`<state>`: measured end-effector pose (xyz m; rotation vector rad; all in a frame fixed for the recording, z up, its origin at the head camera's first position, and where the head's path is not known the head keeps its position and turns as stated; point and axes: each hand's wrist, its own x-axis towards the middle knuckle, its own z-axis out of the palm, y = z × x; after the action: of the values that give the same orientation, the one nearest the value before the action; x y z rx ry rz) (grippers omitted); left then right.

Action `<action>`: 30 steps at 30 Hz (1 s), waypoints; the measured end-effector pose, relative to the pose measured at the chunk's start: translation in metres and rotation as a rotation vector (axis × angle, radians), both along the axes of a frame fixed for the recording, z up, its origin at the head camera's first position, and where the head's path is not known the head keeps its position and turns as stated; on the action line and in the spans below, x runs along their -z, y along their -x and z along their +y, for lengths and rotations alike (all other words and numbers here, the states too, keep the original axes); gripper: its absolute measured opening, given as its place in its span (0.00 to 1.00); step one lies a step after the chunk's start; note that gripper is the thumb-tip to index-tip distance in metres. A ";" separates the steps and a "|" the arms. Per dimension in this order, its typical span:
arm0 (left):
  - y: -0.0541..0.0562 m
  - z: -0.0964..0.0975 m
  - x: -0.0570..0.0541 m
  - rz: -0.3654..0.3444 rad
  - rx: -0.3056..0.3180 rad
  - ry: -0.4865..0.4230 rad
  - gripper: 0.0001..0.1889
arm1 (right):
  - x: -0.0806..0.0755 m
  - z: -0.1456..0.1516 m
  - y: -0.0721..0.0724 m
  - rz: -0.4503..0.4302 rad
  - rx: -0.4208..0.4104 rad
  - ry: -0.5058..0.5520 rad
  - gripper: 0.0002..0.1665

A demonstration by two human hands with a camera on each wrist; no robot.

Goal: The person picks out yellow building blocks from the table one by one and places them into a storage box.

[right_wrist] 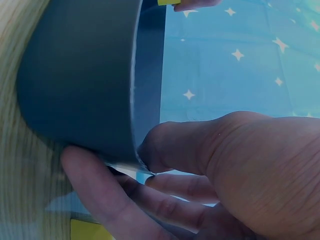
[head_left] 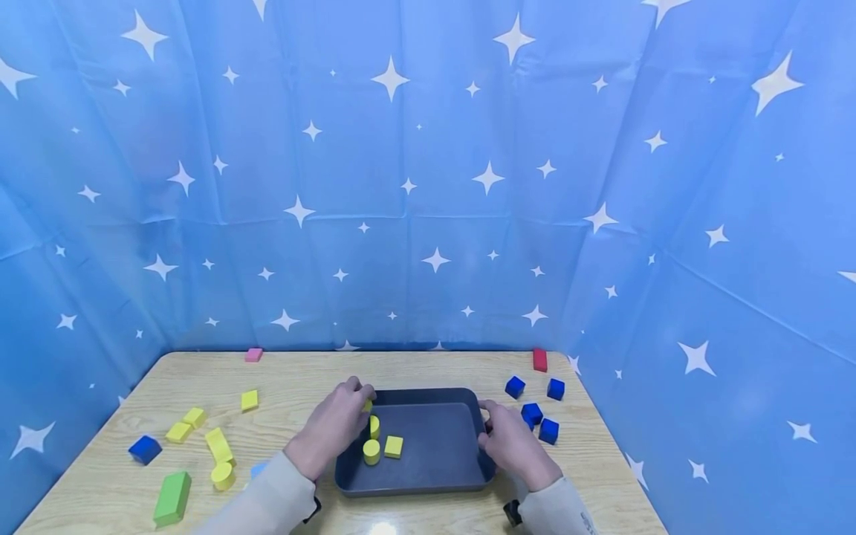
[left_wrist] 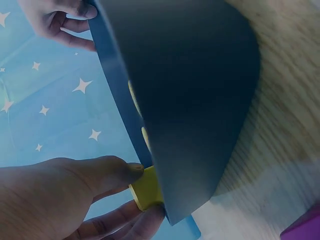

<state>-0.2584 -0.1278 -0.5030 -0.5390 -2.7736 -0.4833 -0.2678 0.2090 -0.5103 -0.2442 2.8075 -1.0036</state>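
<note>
A dark grey tray (head_left: 428, 487) lies on the wooden table in the head view. At its far left corner my left hand (head_left: 336, 422) pinches a yellow block (left_wrist: 147, 189) between thumb and fingers, right at the rim. My right hand (head_left: 515, 440) grips the tray's right wall; in the right wrist view its thumb (right_wrist: 175, 145) is over the inner side and the fingers are outside. Inside the tray, on the left, are a yellow cylinder (head_left: 371, 452), another yellow round piece (head_left: 374, 426) partly behind my left hand, and a yellow square block (head_left: 394, 446).
Left of the tray lie several yellow blocks (head_left: 218, 444), a yellow cylinder (head_left: 223, 476), a green block (head_left: 172, 498) and a blue cube (head_left: 145, 449). Several blue cubes (head_left: 549, 431) and a red block (head_left: 539, 360) are to the right. A pink block (head_left: 253, 355) sits at the back edge.
</note>
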 end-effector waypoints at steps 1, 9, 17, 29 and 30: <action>0.000 0.000 0.001 -0.003 0.001 0.000 0.15 | 0.000 0.000 0.000 0.000 0.000 0.001 0.36; -0.001 0.002 0.003 -0.023 -0.017 0.012 0.15 | 0.000 -0.001 -0.001 -0.014 0.009 0.005 0.37; -0.002 0.000 0.003 -0.016 -0.030 0.008 0.15 | 0.000 -0.001 -0.001 -0.018 0.013 -0.002 0.37; -0.001 -0.012 0.008 0.019 -0.084 0.015 0.13 | 0.000 -0.002 -0.001 -0.012 0.012 0.000 0.37; -0.001 -0.013 0.008 0.022 -0.088 0.013 0.13 | 0.000 -0.002 -0.001 -0.011 0.014 -0.002 0.37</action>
<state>-0.2576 -0.1410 -0.5114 -0.4208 -2.7671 -0.4368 -0.2671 0.2068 -0.5106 -0.2178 2.8041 -1.0019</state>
